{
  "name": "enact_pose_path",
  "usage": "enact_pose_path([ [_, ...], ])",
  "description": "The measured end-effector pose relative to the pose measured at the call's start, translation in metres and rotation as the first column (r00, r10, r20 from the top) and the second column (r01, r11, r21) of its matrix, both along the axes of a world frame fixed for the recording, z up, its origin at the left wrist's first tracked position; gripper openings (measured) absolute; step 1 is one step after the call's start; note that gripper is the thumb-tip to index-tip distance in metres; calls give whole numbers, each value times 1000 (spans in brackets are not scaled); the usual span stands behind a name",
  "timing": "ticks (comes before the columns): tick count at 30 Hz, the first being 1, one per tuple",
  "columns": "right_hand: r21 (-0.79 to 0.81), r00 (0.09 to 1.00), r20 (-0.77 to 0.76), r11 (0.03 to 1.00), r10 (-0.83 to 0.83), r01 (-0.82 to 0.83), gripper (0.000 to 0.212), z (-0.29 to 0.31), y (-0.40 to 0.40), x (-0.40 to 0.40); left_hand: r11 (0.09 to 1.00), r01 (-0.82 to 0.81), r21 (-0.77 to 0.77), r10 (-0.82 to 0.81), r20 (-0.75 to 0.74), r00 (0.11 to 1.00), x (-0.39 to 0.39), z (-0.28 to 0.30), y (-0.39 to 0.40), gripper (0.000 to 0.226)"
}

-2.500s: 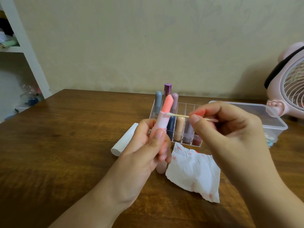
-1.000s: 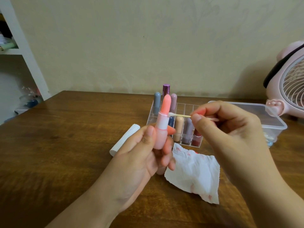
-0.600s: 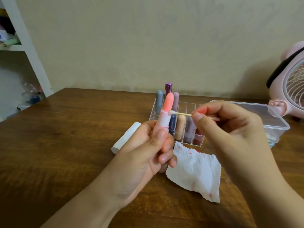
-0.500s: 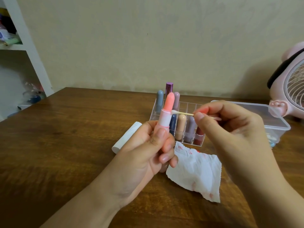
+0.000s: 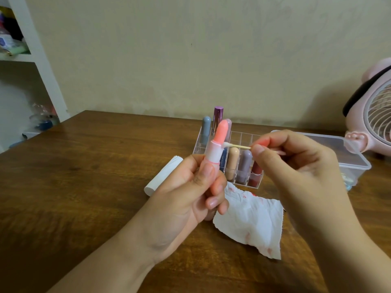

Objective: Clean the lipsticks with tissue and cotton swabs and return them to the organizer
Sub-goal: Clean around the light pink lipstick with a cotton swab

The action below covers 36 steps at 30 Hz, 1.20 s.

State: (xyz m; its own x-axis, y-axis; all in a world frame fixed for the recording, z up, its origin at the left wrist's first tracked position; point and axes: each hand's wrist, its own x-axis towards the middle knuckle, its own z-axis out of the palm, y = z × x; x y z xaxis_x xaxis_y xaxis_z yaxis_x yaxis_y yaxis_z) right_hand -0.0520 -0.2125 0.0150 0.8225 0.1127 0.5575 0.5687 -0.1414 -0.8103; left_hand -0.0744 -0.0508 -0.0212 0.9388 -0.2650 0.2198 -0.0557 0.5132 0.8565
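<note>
Both hands occupied: left hand (image 5: 184, 199) grips the uncapped pink lipstick (image 5: 215, 149) upright above the surface's middle; right hand (image 5: 296, 166) pinches a cotton swab (image 5: 237, 146), tip touching the bullet's base. Swabbing step in hand; next probably capping, then slotting into the organizer (image 5: 243, 163) just behind, which calls for a free compartment.

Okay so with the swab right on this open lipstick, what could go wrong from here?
1. The thin cotton swab touches the base of the fully extended coral lipstick; sideways pressure could gouge or snap it.
2. The left hand grips only the pale pink tube, so it may slip.
3. The stained white tissue lies under both hands and could smear the right hand.
</note>
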Motion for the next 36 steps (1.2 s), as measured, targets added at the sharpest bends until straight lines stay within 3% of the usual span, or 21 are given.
enact_pose_path([
  [9,-17,999,7,999,-38,38,14,-2,-3,4,1000,3,-21,-4,-45,999,0,1,1,20],
  [20,7,999,25,999,35,-36,19,-1,-1,2,1000,-19,19,20,-76,997,1,2,0,34],
  [24,-58,998,23,996,67,-66,4,-5,0,5,1000,-23,-3,23,-89,996,1,5,1,35],
  [29,17,996,38,996,82,-83,9,-3,1,3,999,5,-35,-9,-116,993,-1,8,1,34],
  [36,-42,993,54,993,108,-106,6,-7,1,6,999,1,-47,-7,-132,991,-1,9,1,34],
])
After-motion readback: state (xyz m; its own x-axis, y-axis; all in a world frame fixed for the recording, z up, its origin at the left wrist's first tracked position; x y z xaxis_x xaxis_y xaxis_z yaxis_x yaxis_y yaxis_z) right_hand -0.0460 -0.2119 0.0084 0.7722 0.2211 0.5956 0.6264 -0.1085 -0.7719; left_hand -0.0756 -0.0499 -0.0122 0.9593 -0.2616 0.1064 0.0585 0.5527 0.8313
